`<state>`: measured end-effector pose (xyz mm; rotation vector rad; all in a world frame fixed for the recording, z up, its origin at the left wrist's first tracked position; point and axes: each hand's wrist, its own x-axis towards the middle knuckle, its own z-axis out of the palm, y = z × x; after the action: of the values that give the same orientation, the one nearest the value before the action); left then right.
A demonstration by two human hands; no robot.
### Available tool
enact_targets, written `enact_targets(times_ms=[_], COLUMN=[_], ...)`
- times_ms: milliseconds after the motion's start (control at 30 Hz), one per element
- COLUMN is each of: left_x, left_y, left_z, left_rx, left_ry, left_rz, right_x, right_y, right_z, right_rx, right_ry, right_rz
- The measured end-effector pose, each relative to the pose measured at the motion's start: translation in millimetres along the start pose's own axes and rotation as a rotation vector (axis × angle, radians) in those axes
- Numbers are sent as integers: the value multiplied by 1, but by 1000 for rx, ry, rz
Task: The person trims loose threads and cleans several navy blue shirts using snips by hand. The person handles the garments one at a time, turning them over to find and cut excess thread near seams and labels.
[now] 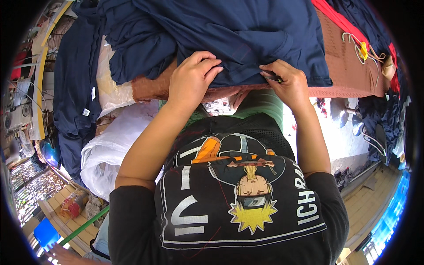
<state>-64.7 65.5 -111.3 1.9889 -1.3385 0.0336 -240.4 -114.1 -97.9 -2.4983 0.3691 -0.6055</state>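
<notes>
Head view: navy cloth lies across the brown table cover, apparently for flat support; the half-curled left hand seems to steady it, any grip unclear, while the right hand pinches a small dark tool near its front edge.

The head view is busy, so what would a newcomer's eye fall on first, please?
Probably the black shirt with the cartoon print, filling the lower middle. Above it, the left hand touches dark navy fabric and the right hand holds a small dark object. A bright red cloth strip crosses the upper right.
</notes>
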Motion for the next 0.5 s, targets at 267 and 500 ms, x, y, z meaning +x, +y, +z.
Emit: enact_targets(times_ms=[267, 500], left_x=[-6, -13], left_y=[7, 20], left_z=[-35, -44], left_rx=[-379, -389], left_ry=[14, -46], left_rz=[-177, -184], right_x=[0, 17], right_y=[-5, -34], right_z=[-6, -20], right_rx=[-39, 80], right_ry=[-61, -41], right_rz=[-18, -18])
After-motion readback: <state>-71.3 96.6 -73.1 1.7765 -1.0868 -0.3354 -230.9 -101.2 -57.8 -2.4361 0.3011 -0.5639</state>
